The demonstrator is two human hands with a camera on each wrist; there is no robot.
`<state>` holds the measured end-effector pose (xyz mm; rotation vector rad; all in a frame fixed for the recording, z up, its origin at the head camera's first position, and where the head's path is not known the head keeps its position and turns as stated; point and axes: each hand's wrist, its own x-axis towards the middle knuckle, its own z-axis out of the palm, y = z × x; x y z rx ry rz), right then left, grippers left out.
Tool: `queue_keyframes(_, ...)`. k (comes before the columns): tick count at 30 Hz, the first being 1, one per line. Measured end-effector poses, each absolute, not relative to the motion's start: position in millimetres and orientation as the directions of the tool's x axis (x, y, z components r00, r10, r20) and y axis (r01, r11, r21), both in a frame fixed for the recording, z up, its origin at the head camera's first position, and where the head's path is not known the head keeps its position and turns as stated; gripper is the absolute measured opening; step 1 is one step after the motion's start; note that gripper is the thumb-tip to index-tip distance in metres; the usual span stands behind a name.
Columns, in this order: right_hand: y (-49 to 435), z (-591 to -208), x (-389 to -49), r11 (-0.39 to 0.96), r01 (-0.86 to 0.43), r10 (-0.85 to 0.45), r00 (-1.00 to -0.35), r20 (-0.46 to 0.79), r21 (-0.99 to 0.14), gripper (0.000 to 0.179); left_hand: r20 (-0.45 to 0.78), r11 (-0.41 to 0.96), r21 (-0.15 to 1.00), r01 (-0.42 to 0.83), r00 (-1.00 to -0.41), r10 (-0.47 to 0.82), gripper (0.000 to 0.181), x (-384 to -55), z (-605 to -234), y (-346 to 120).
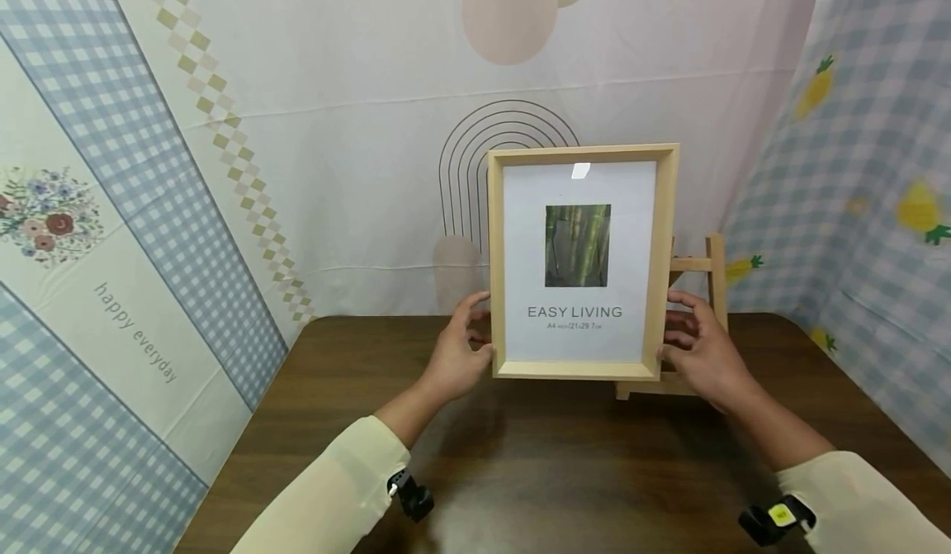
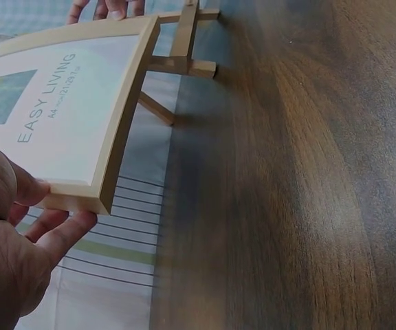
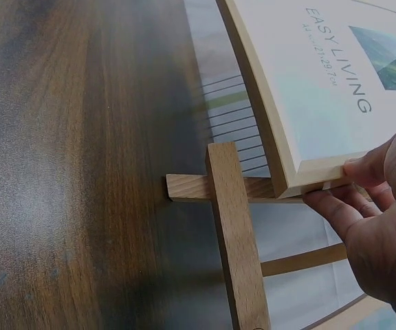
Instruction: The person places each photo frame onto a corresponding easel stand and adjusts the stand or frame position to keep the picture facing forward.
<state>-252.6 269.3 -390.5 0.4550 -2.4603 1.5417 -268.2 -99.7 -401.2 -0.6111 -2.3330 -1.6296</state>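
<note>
A pale wooden picture frame point(image 1: 583, 370) is held upright above the table, its white insert reading "EASY LIVING" under a small bamboo picture. My left hand point(image 1: 462, 349) grips its left side near the bottom corner, thumb in front and fingers behind. On the opposite side my right hand point(image 1: 702, 354) pinches the lower edge the same way; the right wrist view shows the thumb on the front face. Behind the picture frame and to its right stands a small wooden easel point(image 1: 716, 277), partly hidden by the frame and my right hand.
The dark wooden table point(image 1: 357, 372) spreads beneath both arms. A white printed cloth point(image 1: 357, 207) hangs behind it, with blue checked cloth point(image 1: 891, 290) on the right. Each wrist wears a small black camera.
</note>
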Motion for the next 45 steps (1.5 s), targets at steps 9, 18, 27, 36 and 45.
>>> queue_keyframes(9,272,-391,-252,0.419,-0.355,-0.142,-0.935,0.326,-0.836,0.084,0.398,0.302,0.843,0.446,-0.894,0.207,0.082,-269,-399,-97)
queue_keyframes(18,274,-389,-253,0.440,-0.367,-0.126,-0.929,0.348,-0.819,0.085,0.398,0.301,0.842,0.447,-0.892,0.212,0.082,-270,-398,-93)
queue_keyframes(27,277,-385,-252,0.463,-0.363,-0.126,-0.930,0.345,-0.809,0.083,0.402,0.297,0.843,0.449,-0.892,0.208,0.081,-271,-399,-89)
queue_keyframes(36,283,-382,-253,0.485,-0.355,-0.125,-0.933,0.339,-0.799,0.080,0.398,0.300,0.843,0.446,-0.893,0.208,0.083,-273,-397,-82)
queue_keyframes(45,290,-380,-260,0.482,-0.361,-0.144,-0.932,0.334,-0.798,0.080,0.392,0.307,0.844,0.439,-0.897,0.203,0.083,-277,-397,-75)
